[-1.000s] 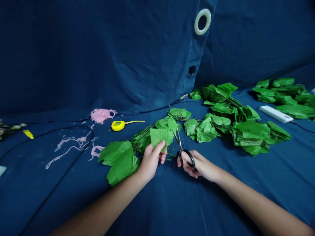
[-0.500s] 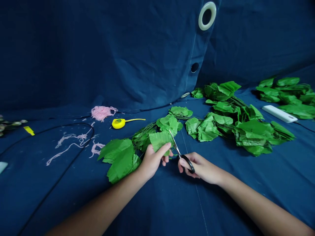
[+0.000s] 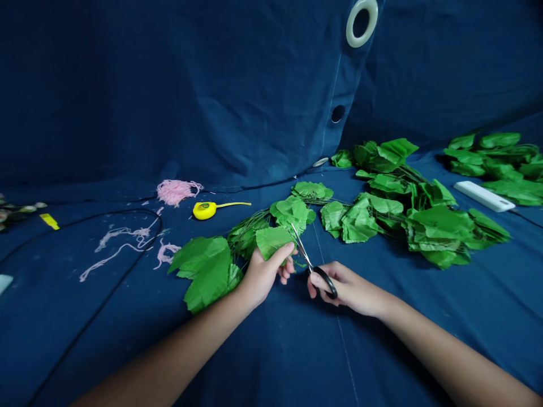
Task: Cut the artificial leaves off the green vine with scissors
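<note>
Dark blue curtain (image 3: 169, 96) with a white-ringed grommet (image 3: 361, 22) at the top edge of the frame falls onto a matching blue cloth (image 3: 394, 345) that carries everything in view. Near the centre of the frame, the left hand (image 3: 263, 277) pinches an artificial green leaf (image 3: 271, 240) between thumb and fingers, with the leaf rising above the hand. The right hand (image 3: 350, 288), just beside it, grips black-handled scissors (image 3: 311, 261) with its fingers through the loops. The scissors' long axis slants from the handles at lower centre-right up toward the upper left, and the blade tips point past the leaf's right edge, close beside it. How far apart the blades stand is too fine to tell.

Larger artificial leaves (image 3: 207, 273) lie just left of the left hand, and thin wire stems (image 3: 248, 234) lead from them toward a leaf cluster (image 3: 292, 215) directly above the hands. A long heap of leaf garland (image 3: 436, 232) spreads across the right of the frame, and a second heap (image 3: 494, 164) runs off the right edge at upper right, beside a white oblong device (image 3: 483, 196) with a black cord. At left of centre lie a yellow tape measure (image 3: 205, 210), a bundle of pink yarn (image 3: 176, 192), loose pink strands (image 3: 123, 247), and a looping black cable (image 3: 160, 229). Both forearms enter from the bottom edge, the right one reaching the lower right corner.
</note>
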